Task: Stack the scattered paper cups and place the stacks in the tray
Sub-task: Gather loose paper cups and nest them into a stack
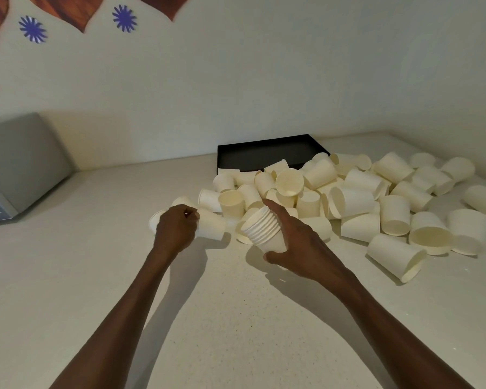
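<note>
Holding a short nested stack of cream paper cups (260, 230) just right of the frame's centre, with the right hand (298, 242) wrapped round it: thumb under the base end, fingers over the far side, mouth end tilted up and toward the left. Reaching with the left hand (177, 228), left of centre, onto a single cream paper cup lying on its side (209, 224); fingers curled over the near end, though whether properly closed on the cup or only resting there cannot be told.

Sitting behind, at mid-frame, a shallow black rectangular tray (264, 153), with no stack visible inside and its near edge partly hidden by cups. Spreading from the tray's front across to the right edge of the frame, a loose heap of cream paper cups (362, 197), mostly tipped over, some upright, on the pale speckled counter (208, 318). Standing at the left edge, a grey box-shaped appliance (17, 164), well apart from the work.

Judging the step: stacking, early on, with most cups unsorted and nothing apparently trayed. Calling next, probably, for lifting the lone cup, turning it base-first toward the stack's open mouth, and sliding it in squarely without crushing the thin rim or loosening the cups already nested.
</note>
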